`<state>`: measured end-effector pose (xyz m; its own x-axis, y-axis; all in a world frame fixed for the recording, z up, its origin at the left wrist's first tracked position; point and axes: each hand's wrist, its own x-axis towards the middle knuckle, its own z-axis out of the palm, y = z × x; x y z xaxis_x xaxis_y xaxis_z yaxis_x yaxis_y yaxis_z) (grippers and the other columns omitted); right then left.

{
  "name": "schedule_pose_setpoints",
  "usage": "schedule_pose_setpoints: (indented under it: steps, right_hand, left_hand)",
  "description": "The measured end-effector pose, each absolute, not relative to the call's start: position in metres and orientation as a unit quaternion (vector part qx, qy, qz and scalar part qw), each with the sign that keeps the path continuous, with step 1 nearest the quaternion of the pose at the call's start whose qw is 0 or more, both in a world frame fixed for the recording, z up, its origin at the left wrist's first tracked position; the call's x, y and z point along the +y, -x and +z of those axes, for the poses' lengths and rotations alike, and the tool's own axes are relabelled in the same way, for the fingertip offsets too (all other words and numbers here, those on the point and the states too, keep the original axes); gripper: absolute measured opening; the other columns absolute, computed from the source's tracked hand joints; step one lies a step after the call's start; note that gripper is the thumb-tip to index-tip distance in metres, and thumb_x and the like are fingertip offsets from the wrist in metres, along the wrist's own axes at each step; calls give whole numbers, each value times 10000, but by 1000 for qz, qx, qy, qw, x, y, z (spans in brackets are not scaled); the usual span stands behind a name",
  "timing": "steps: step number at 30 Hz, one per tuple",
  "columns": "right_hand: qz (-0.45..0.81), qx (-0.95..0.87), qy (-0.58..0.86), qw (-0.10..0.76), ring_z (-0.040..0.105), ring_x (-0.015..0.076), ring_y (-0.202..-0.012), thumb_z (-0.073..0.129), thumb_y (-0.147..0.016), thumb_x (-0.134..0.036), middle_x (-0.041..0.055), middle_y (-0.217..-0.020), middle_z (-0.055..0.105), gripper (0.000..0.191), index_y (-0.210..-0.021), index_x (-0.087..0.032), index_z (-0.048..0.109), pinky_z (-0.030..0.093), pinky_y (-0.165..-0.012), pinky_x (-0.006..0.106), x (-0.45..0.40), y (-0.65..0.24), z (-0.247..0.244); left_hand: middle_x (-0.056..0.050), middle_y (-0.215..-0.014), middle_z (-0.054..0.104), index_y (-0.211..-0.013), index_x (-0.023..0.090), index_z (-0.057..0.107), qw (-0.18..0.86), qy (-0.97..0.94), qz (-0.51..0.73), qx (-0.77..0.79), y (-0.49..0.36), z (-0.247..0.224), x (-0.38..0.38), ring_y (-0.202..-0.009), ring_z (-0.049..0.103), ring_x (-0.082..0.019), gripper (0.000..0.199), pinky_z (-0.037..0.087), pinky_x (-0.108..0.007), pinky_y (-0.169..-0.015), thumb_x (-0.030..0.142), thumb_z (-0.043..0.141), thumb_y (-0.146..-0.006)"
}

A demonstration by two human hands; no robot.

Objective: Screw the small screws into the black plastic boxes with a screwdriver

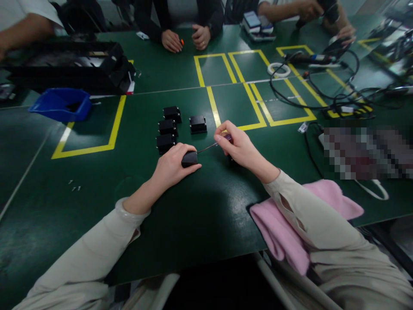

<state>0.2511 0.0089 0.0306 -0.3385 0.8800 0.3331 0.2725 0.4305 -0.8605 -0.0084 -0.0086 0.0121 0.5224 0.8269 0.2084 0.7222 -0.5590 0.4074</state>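
My left hand (174,165) is closed around a small black block (189,159), holding it low at the table. In my right hand (235,146) is a screwdriver (208,148); its thin metal shaft points left, with the tip at the block's right end. Most of the handle is hidden by my fingers. Just beyond my left hand, three similar black blocks (167,127) stand in a column, the nearest partly covered by the hand. Another black block (198,124) sits to their right. Several small screws (76,188) lie on the table at the left.
Yellow tape outlines mark the green table (206,224). A blue scoop-like bin (61,105) and a black crate (109,69) stand at left. Cables (309,103) and a white tape roll (278,70) lie right. A pink cloth (280,232) is under my right forearm. Other people sit opposite.
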Motion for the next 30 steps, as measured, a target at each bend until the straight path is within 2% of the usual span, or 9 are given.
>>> schedule_pose_setpoints:
  steps: [2, 4, 8, 14, 17, 20, 23, 26, 30]
  right_hand:
    - [379, -730, 397, 407, 465, 122, -546, 541, -1051, -322, -62, -659, 495, 141, -952, -237, 486, 358, -584, 290, 9, -251, 31]
    - [382, -729, 397, 406, 461, 122, -540, 539, -1038, -272, -70, -652, 485, 81, -983, -237, 491, 358, -583, 288, 9, -251, 31]
    - [355, -731, 397, 427, 512, 132, -640, 577, -975, -175, -55, -739, 508, 131, -1064, -233, 500, 387, -636, 284, 8, -252, 31]
    - [375, -726, 407, 408, 462, 117, -538, 547, -1058, -331, -69, -656, 486, 146, -967, -232, 492, 358, -597, 296, 8, -252, 30]
    - [369, -731, 397, 415, 475, 116, -559, 547, -1030, -233, -76, -675, 478, 52, -1036, -229, 496, 371, -615, 290, 8, -252, 30]
    - [355, -734, 390, 428, 507, 126, -627, 566, -991, -171, -65, -717, 485, 124, -1074, -231, 496, 382, -641, 285, 8, -252, 31]
    - [368, -727, 398, 421, 492, 127, -587, 568, -1027, -259, -63, -681, 492, 74, -1012, -234, 500, 368, -611, 289, 8, -251, 31]
    - [389, -720, 407, 406, 454, 119, -513, 552, -1053, -331, -75, -627, 477, 143, -962, -238, 494, 347, -570, 293, 8, -251, 31]
    - [371, -728, 396, 420, 477, 125, -571, 568, -1002, -198, -75, -672, 469, 94, -1043, -238, 495, 367, -602, 287, 8, -252, 32]
  left_hand:
    - [-99, -1157, 690, -1170, 212, 621, 138, -861, 193, 450, 8, 12, -9, -1081, 675, -313, 360, 547, -448, -944, 485, 713, -955]
    - [-96, -1158, 691, -1169, 216, 624, 141, -859, 193, 452, 8, 12, -9, -1084, 675, -311, 352, 547, -448, -955, 478, 714, -953]
    - [-98, -1160, 693, -1170, 217, 627, 142, -859, 192, 453, 8, 13, -9, -1093, 675, -315, 342, 547, -452, -959, 466, 715, -952]
    - [-104, -1162, 690, -1179, 209, 620, 142, -861, 194, 448, 8, 13, -9, -1088, 676, -318, 359, 551, -460, -952, 483, 703, -962]
    - [-98, -1164, 690, -1179, 219, 615, 141, -861, 191, 451, 8, 13, -9, -1090, 674, -315, 353, 551, -459, -951, 479, 707, -960]
    - [-97, -1166, 692, -1178, 224, 612, 142, -858, 188, 456, 8, 14, -9, -1094, 672, -312, 347, 550, -454, -950, 470, 713, -956]
    - [-99, -1165, 692, -1176, 223, 615, 149, -857, 188, 457, 7, 15, -9, -1094, 671, -313, 350, 549, -457, -954, 471, 714, -951]
    - [-94, -1163, 693, -1174, 232, 619, 151, -855, 191, 458, 7, 14, -9, -1098, 669, -312, 350, 549, -456, -963, 477, 716, -944]
    - [-100, -1166, 691, -1172, 222, 624, 152, -855, 187, 459, 7, 15, -9, -1098, 670, -319, 354, 549, -463, -960, 478, 712, -945]
